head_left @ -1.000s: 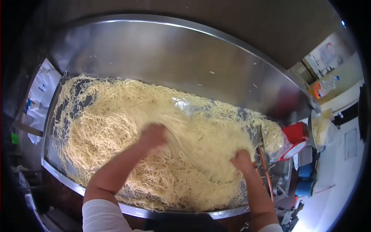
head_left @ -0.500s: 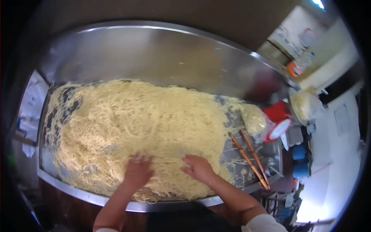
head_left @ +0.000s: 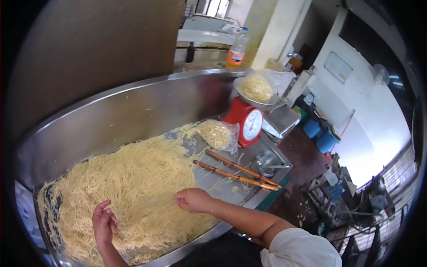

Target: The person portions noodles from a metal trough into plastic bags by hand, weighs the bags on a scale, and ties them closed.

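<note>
A wide heap of pale yellow noodles (head_left: 138, 178) lies loose in a steel tray-like table (head_left: 120, 109). Over the heap's near left part is my left hand (head_left: 104, 222), raised, its fingers apart and slightly curled, with nothing visible in it. My right hand (head_left: 193, 200) is at the heap's right side, back of the hand up. Its fingers are bent and drawn together at the noodles; whatever they hold is hidden. Two brown wooden sticks (head_left: 235, 175) lie to the right of that hand, beyond a few stray strands.
A plastic bag of noodles (head_left: 218, 135) rests beside a red dial scale (head_left: 247, 122), whose pan (head_left: 255, 95) carries another bagged portion. A metal bowl (head_left: 265, 162) stands at the right end. An orange-labelled bottle (head_left: 237, 49) is behind the back wall. Blue bins (head_left: 327, 140) stand on the floor.
The view has swung to the right, bringing the scale and floor closer to the middle. My left hand has lifted off the noodles and turned; my right hand's fingers have drawn together.
</note>
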Action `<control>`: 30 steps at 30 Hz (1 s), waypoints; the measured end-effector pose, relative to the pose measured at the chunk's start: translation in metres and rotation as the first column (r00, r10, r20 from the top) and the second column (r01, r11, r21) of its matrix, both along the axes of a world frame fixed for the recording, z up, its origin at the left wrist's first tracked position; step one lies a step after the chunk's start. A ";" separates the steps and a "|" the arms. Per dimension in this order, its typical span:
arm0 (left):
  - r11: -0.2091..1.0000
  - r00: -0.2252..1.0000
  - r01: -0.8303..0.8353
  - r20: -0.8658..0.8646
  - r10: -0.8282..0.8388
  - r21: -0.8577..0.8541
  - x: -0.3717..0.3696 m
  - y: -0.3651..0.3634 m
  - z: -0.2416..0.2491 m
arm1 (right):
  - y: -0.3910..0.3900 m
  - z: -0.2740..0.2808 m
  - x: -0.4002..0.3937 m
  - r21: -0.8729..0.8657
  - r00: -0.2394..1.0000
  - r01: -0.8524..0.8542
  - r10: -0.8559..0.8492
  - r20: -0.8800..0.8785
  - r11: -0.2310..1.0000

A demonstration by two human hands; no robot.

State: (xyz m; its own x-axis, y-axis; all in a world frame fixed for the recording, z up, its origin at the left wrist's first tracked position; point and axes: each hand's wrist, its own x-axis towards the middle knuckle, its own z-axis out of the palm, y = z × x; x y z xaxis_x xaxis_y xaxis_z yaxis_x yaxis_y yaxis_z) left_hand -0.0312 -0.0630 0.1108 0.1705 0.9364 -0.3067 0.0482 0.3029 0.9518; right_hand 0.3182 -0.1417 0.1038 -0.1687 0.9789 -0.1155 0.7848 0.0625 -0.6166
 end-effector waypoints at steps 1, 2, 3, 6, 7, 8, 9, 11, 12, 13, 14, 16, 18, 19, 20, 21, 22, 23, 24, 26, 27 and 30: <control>0.999 0.997 -0.001 0.083 0.004 -0.036 0.005 0.003 -0.002 | -0.004 0.004 0.010 0.001 1.000 0.026 -0.026 -0.018 1.000; 1.000 0.988 -0.005 -0.156 0.001 -0.022 0.013 0.005 -0.017 | -0.006 0.008 0.022 0.003 0.998 0.051 -0.051 -0.038 0.999; 0.975 0.882 0.129 -0.470 -0.029 0.181 0.006 0.007 -0.042 | -0.008 0.012 0.034 0.030 0.997 0.066 -0.065 -0.034 0.997; 0.932 0.623 0.269 -0.782 0.023 0.242 0.022 0.002 -0.039 | -0.014 0.023 0.078 0.102 0.994 0.098 -0.093 -0.051 0.990; 0.948 0.718 0.179 -0.694 0.057 0.263 0.030 0.004 -0.039 | -0.015 0.027 0.095 0.130 0.992 0.110 -0.101 -0.071 0.985; 0.959 0.796 0.088 -0.597 0.095 0.271 0.032 0.007 -0.044 | -0.016 0.031 0.113 0.154 0.990 0.123 -0.109 -0.094 0.980; 0.964 0.859 -0.004 -0.493 0.138 0.265 0.034 0.009 -0.050 | -0.018 0.035 0.130 0.190 0.985 0.136 -0.113 -0.128 0.972; 0.913 0.815 -0.065 -0.506 0.281 0.402 0.052 0.005 -0.044 | -0.020 0.047 0.171 0.260 0.975 0.163 -0.114 -0.193 0.952; 0.911 0.769 -0.067 -0.560 0.307 0.407 0.054 0.008 -0.051 | -0.021 0.058 0.194 0.202 0.968 0.128 -0.078 -0.240 0.971; 0.908 0.719 -0.070 -0.610 0.333 0.413 0.055 0.009 -0.060 | -0.024 0.062 0.215 0.207 0.960 0.128 -0.069 -0.271 0.970; 0.904 0.742 -0.059 -0.587 0.324 0.424 0.069 0.006 -0.067 | -0.026 0.065 0.238 0.213 0.951 0.130 -0.060 -0.304 0.968; 0.899 0.773 -0.018 -0.564 0.290 0.438 0.092 0.003 -0.079 | -0.031 0.057 0.277 0.177 0.905 0.142 -0.055 -0.421 0.974; 0.898 0.783 -0.045 -0.543 0.303 0.437 0.120 0.002 -0.091 | -0.037 0.044 0.309 0.093 0.828 0.125 -0.052 -0.559 0.988; 0.910 0.813 -0.163 -0.471 0.343 0.381 0.149 -0.004 -0.082 | -0.039 0.046 0.322 0.105 0.826 0.100 -0.023 -0.564 0.989; 0.929 0.873 -0.259 -0.349 0.342 0.263 0.170 -0.012 -0.065 | -0.041 0.050 0.334 0.120 0.826 0.070 0.010 -0.564 0.990; 0.933 0.910 -0.334 -0.211 0.357 0.135 0.193 -0.019 -0.039 | -0.042 0.057 0.346 0.139 0.827 0.040 0.046 -0.561 0.989; 0.924 0.922 -0.382 -0.067 0.381 0.002 0.211 -0.022 -0.021 | -0.042 0.072 0.358 0.209 0.838 0.043 0.079 -0.540 0.977; 0.914 0.910 -0.406 -0.086 0.406 0.015 0.222 -0.022 -0.013 | -0.041 0.091 0.373 0.277 0.847 0.050 0.106 -0.521 0.960; 0.904 0.898 -0.426 -0.109 0.426 0.027 0.230 -0.023 -0.006 | -0.041 0.110 0.387 0.341 0.854 0.062 0.127 -0.505 0.938; 0.909 0.877 -0.409 -0.241 0.416 0.082 0.261 -0.024 0.024 | -0.036 0.147 0.419 0.452 0.851 0.107 0.154 -0.502 0.886; 0.932 0.894 -0.334 -0.264 0.361 0.142 0.287 -0.021 0.044 | -0.036 0.169 0.433 0.480 0.847 0.198 0.097 -0.522 0.855; 0.936 0.950 -0.123 -0.233 0.207 0.331 0.382 -0.014 0.116 | -0.011 0.222 0.471 0.703 0.898 0.354 -0.015 -0.440 0.617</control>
